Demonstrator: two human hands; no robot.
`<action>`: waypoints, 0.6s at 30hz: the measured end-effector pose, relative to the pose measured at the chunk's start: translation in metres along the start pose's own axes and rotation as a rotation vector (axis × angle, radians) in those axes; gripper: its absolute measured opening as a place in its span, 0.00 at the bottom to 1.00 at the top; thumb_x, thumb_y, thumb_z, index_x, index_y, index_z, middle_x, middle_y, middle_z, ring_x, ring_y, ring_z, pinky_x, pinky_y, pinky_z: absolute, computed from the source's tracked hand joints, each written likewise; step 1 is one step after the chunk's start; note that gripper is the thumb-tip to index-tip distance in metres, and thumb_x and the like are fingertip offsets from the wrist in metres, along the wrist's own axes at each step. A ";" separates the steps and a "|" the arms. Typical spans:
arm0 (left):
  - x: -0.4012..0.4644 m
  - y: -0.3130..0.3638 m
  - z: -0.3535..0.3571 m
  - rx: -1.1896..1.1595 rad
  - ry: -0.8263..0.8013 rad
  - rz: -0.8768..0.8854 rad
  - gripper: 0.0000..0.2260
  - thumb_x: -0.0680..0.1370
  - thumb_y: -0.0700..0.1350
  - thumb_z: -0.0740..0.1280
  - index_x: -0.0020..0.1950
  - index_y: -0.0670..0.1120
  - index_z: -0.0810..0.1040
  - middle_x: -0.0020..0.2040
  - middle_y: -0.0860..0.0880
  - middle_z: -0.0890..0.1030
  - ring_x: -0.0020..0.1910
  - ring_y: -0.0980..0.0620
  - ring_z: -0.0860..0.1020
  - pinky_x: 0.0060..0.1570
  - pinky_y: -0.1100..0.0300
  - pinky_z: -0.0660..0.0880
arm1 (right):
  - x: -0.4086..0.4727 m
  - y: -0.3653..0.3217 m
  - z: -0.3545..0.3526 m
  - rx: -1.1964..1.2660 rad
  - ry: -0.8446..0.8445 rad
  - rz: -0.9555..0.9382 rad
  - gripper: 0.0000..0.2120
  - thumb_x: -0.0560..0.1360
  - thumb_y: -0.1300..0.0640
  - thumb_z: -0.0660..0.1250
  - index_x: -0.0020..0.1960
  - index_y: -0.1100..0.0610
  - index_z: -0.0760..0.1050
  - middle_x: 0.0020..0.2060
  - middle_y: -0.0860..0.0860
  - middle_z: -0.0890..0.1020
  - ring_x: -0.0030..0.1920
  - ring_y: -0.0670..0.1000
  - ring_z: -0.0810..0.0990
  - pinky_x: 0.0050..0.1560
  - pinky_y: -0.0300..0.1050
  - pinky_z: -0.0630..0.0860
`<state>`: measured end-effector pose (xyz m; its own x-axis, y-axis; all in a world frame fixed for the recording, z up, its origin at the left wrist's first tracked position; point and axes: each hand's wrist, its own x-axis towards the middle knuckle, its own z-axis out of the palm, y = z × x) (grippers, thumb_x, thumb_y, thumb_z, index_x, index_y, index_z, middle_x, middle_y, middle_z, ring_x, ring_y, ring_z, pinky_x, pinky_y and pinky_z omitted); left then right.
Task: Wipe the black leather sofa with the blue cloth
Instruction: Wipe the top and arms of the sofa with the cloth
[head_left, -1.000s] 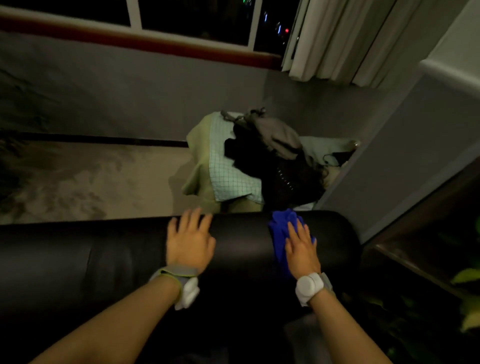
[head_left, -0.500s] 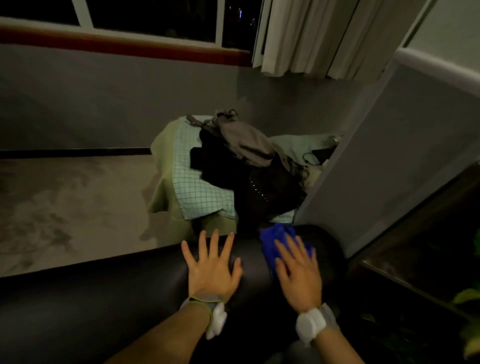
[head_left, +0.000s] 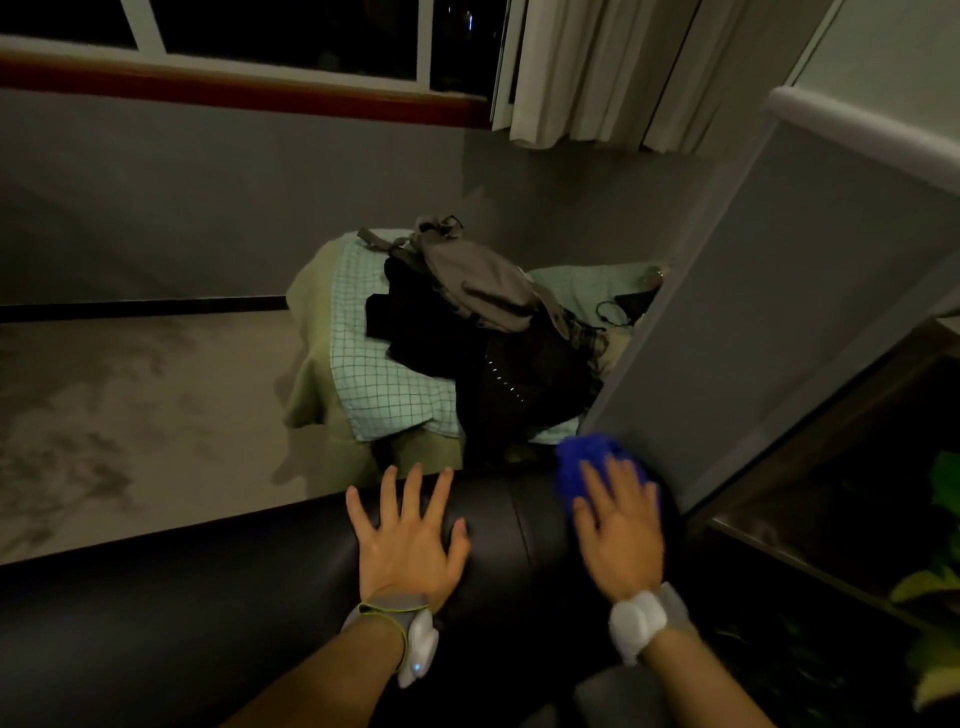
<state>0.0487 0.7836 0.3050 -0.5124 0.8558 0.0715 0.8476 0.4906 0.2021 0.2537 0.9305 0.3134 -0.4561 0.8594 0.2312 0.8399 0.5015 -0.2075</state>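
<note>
The black leather sofa (head_left: 182, 603) runs across the bottom of the view, its rounded top edge ending at the right beside a grey wall. My left hand (head_left: 408, 540) lies flat on that top edge with the fingers spread, holding nothing. A little to its right, my right hand (head_left: 618, 530) presses flat on the blue cloth (head_left: 584, 457), which is bunched at the sofa's right end. Most of the cloth is hidden under the palm; its far part sticks out past the fingertips. Both wrists carry white bands.
Behind the sofa stands a seat draped in a green checked sheet (head_left: 374, 374), piled with dark clothes and a grey backpack (head_left: 478, 283). A grey wall corner (head_left: 727, 338) closes in at the right. Green plant leaves (head_left: 930, 587) show at the far right. Pale carpet (head_left: 130, 415) lies to the left.
My right hand has slid the blue cloth rightward to the sofa's end. My left hand has spread its fingers and shifted right along the top edge. The view has tilted left.
</note>
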 end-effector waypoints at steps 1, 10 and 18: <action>0.000 0.000 0.000 0.000 0.001 -0.003 0.28 0.75 0.61 0.57 0.75 0.55 0.69 0.71 0.45 0.73 0.72 0.39 0.67 0.69 0.28 0.51 | -0.014 -0.015 0.004 0.013 0.005 -0.148 0.23 0.79 0.48 0.58 0.73 0.51 0.69 0.74 0.55 0.67 0.75 0.58 0.63 0.73 0.58 0.59; 0.000 -0.001 0.004 0.020 0.017 -0.001 0.28 0.76 0.61 0.54 0.75 0.56 0.67 0.73 0.46 0.71 0.73 0.39 0.66 0.70 0.28 0.50 | -0.001 0.026 -0.001 0.037 -0.057 -0.178 0.26 0.76 0.49 0.64 0.73 0.50 0.69 0.73 0.53 0.70 0.73 0.54 0.68 0.72 0.55 0.64; 0.000 0.001 0.004 0.050 0.012 -0.019 0.28 0.77 0.61 0.52 0.76 0.56 0.66 0.73 0.47 0.71 0.74 0.41 0.64 0.70 0.29 0.50 | 0.034 -0.005 0.003 0.061 -0.028 0.083 0.22 0.76 0.47 0.62 0.70 0.43 0.71 0.75 0.46 0.66 0.75 0.54 0.63 0.73 0.64 0.57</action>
<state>0.0497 0.7851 0.3015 -0.5297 0.8444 0.0796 0.8435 0.5146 0.1542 0.2329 0.9577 0.3199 -0.3946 0.9003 0.1840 0.8559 0.4329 -0.2830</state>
